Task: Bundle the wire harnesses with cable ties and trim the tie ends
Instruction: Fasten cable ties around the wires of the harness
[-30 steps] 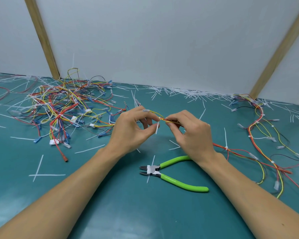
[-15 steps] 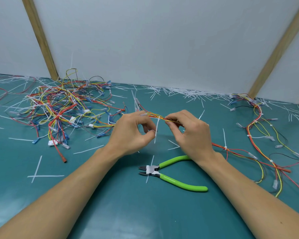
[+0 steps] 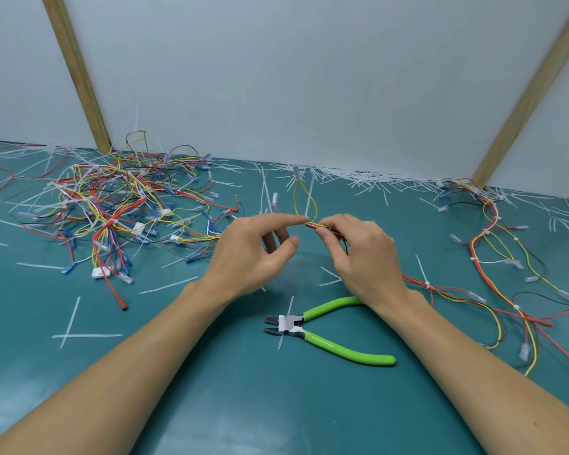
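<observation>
both your forearms reach in from the near edge. your left hand [image 3: 247,254] extends its index finger, thumb apart below; your right hand [image 3: 365,254] is curled, fingertips pinched together.

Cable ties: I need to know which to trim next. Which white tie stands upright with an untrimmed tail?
The white cable tie between the two hands, on the held wires; its tail points up, while the loose white tie strips lie flat on the mat.

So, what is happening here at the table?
A person is bundling a wire harness over a green table. The right hand pinches the wires, and the left hand touches them with its index fingertip at a white cable tie whose tail points up, untrimmed. Green-handled cutters lie on the table below the hands. A pile of harnesses lies on the left.
</observation>
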